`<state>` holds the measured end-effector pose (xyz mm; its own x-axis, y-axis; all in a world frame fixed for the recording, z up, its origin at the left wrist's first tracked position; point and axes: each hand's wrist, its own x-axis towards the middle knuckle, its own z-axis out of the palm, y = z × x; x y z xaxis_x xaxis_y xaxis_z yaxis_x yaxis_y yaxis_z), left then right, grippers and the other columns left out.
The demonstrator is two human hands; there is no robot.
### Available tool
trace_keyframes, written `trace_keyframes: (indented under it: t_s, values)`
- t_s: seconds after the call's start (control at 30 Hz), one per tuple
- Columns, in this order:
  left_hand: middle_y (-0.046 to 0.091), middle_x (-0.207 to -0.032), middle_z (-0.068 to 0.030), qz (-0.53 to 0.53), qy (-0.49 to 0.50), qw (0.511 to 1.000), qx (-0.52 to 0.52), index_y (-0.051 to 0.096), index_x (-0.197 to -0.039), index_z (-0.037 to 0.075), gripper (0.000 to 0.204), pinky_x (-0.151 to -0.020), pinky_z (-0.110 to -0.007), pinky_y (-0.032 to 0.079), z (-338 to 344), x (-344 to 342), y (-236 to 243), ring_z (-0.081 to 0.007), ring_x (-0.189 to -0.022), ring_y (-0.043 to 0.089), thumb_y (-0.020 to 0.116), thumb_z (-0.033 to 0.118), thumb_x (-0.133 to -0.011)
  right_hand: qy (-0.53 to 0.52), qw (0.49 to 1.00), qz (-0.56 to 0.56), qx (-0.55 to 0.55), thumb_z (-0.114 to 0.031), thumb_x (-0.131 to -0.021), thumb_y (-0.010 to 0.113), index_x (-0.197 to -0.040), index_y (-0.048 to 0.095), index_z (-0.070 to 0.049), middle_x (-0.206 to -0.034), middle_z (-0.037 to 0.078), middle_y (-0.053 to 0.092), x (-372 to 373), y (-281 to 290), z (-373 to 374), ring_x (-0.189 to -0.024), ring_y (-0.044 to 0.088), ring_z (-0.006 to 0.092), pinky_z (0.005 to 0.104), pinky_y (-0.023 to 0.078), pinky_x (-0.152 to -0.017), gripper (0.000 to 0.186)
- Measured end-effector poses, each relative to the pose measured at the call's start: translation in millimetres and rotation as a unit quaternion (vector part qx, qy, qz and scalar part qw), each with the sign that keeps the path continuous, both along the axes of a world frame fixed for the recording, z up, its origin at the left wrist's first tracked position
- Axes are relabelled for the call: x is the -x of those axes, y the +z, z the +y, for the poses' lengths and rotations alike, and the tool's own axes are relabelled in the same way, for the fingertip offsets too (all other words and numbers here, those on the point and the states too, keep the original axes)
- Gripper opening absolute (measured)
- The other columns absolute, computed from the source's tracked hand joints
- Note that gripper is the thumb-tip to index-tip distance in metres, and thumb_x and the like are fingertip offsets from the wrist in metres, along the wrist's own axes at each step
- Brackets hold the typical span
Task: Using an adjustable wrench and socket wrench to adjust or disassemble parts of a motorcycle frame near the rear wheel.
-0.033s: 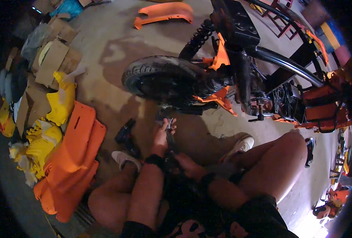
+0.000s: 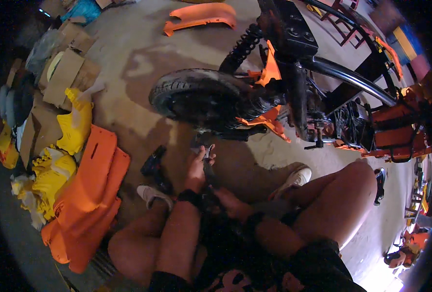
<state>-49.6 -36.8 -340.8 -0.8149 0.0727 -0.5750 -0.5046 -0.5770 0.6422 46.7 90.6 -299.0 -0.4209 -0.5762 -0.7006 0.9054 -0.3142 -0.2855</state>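
My left hand (image 2: 196, 166) is in front of the wheel, its fingers curled round a small thing with a pale, shiny end (image 2: 207, 152). A dark, narrow part (image 2: 208, 170) runs down from it toward my right hand (image 2: 230, 202). My right hand is closed, fingertips against the dark part's lower end; shadow hides what exactly it grips. Beyond my hands is the black tyre (image 2: 196, 80) of a partly stripped motorbike (image 2: 298, 82), with a coil spring shock absorber (image 2: 242, 46) and orange panels (image 2: 269, 119). A dark cordless drill (image 2: 153, 163) lies left of my left hand.
Orange body panels (image 2: 87, 194) and yellow plastic parts (image 2: 75, 124) are piled at the left, near cardboard boxes (image 2: 65, 78). Another orange panel (image 2: 201, 17) lies on the floor at the far side. My bent legs and shoes (image 2: 296, 177) flank my hands. Small items line the right edge.
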Motion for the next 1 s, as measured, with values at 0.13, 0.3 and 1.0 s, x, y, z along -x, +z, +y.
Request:
trace_keyframes:
  t_s: [0.13, 0.3, 1.0]
  values:
    - [0.066, -0.094, -0.0113, 0.011, 0.004, 1.000, -0.008, 0.053, -0.104, 0.003, 0.033, -0.051, -0.026, 0.045, 1.9, 1.6, 4.9, -0.0144, -0.064, 0.057, 0.054, 0.033, -0.091, 0.022, 0.999, -0.002, 0.040, -0.039, -0.093, 0.047, -0.086, 0.057, -0.010, -0.068, -0.001, 0.056, 0.5, -7.2, 4.3, -0.052, 0.050, 0.0090, 0.0221, 0.039, -0.042, 0.031]
    - [0.065, -0.082, -0.0081, -0.018, 0.035, 0.994, 0.100, 0.056, -0.098, 0.004, 0.031, -0.052, -0.026, 0.047, 19.3, 2.0, 25.9, -0.0152, -0.062, 0.059, 0.054, 0.033, -0.091, -0.004, 1.000, 0.006, -0.016, -0.037, -0.093, 0.047, -0.087, 0.058, -0.011, -0.067, -0.001, 0.057, 0.9, 2.5, 4.5, -0.050, 0.050, 0.0093, 0.0216, 0.037, -0.040, 0.029]
    - [0.060, -0.102, -0.0171, 0.019, 0.113, 0.990, -0.081, 0.048, -0.111, 0.002, 0.028, -0.078, -0.040, 0.052, 10.7, -0.6, -6.8, -0.0300, -0.090, 0.063, 0.057, 0.018, -0.090, -0.014, 1.000, -0.003, -0.017, -0.036, -0.093, 0.049, -0.092, 0.057, -0.011, -0.070, 0.001, 0.058, -4.2, -17.0, 4.3, -0.058, 0.056, 0.0119, 0.0232, 0.042, -0.043, 0.026]
